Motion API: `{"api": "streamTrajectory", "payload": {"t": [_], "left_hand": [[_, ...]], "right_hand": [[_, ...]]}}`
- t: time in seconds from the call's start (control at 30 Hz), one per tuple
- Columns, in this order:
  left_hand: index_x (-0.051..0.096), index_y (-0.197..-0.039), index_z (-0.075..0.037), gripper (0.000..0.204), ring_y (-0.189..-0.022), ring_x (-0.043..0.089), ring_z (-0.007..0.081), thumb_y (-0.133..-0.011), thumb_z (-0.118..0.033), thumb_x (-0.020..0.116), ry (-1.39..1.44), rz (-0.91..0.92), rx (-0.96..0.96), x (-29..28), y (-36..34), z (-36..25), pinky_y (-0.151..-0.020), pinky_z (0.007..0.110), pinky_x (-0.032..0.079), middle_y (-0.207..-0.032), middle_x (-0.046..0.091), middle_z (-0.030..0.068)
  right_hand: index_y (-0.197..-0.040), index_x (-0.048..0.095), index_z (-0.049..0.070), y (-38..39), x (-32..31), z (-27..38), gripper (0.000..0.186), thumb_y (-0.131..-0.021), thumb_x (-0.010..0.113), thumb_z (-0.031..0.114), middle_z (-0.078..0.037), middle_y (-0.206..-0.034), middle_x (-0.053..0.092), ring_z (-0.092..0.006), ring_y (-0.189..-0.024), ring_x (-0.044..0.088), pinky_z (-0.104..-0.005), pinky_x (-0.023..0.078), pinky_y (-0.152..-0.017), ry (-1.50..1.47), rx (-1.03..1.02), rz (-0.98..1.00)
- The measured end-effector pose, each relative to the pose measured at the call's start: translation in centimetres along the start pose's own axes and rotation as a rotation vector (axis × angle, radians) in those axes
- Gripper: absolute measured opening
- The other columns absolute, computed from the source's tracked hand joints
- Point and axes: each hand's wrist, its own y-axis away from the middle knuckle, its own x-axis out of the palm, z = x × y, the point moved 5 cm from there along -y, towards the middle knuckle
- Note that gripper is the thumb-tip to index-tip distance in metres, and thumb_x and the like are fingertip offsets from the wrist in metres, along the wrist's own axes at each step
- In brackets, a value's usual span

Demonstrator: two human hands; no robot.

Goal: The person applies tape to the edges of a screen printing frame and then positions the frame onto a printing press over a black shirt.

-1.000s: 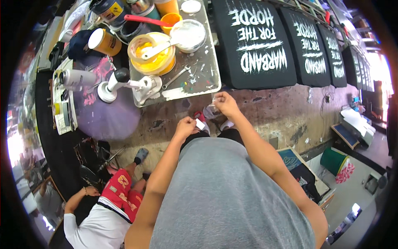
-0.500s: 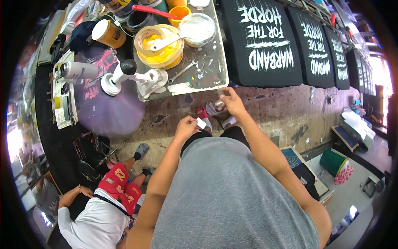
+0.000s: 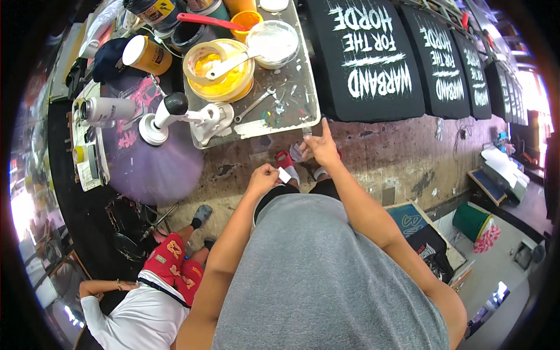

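Note:
My left hand (image 3: 264, 178) is closed in front of my body, its thumb and fingers pinching a small white piece (image 3: 284, 175) that looks like paper or card. To its right, my right hand (image 3: 322, 149) is beside the near right corner of the paint-marked table (image 3: 303, 111). Its index finger points up past that corner, and the thumb stands apart from it. A small clear strip (image 3: 307, 132) shows at the table edge by these fingers; whether they touch it I cannot tell.
On the table are a tub of yellow ink (image 3: 244, 81), a tub of white ink (image 3: 272, 42), a red spatula (image 3: 210, 21) and a wrench (image 3: 255, 105). Black printed shirts (image 3: 370, 64) line the right. At lower left stands another person (image 3: 137, 309).
My right hand's index finger has straightened upward from a curled pose. My left hand keeps its pinch on the white piece. The other person's arm has shifted a little.

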Motion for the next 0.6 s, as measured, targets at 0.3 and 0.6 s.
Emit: {"api": "streamTrajectory", "payload": {"t": [0.3, 0.6], "left_hand": [[0.061, -0.089, -0.002, 0.014, -0.079, 0.071, 0.0152, -0.096, -0.014, 0.063, -0.063, 0.005, -0.076, -1.0, -0.1, 1.4, -0.066, 0.026, 0.057, -0.085, 0.069, 0.0076], [0.061, -0.091, -0.001, 0.014, -0.076, 0.071, 0.0161, -0.096, -0.014, 0.062, -0.082, -0.038, -0.116, -2.2, 0.1, 3.4, -0.067, 0.028, 0.059, -0.085, 0.069, 0.0086]], "right_hand": [[-0.148, 0.034, 0.001, -1.8, 0.5, 0.6, 0.069, -0.097, 0.064, 0.038, -0.01, -0.073, 0.066, -0.017, -0.053, 0.064, -0.0268, 0.047, -0.05, -0.094, 0.01, -0.03], [-0.134, 0.052, 0.004, -0.7, -2.2, -3.0, 0.076, -0.086, 0.07, 0.061, -0.01, -0.082, 0.067, -0.0187, -0.058, 0.065, -0.0293, 0.052, -0.054, -0.018, 0.584, -0.024]]}}
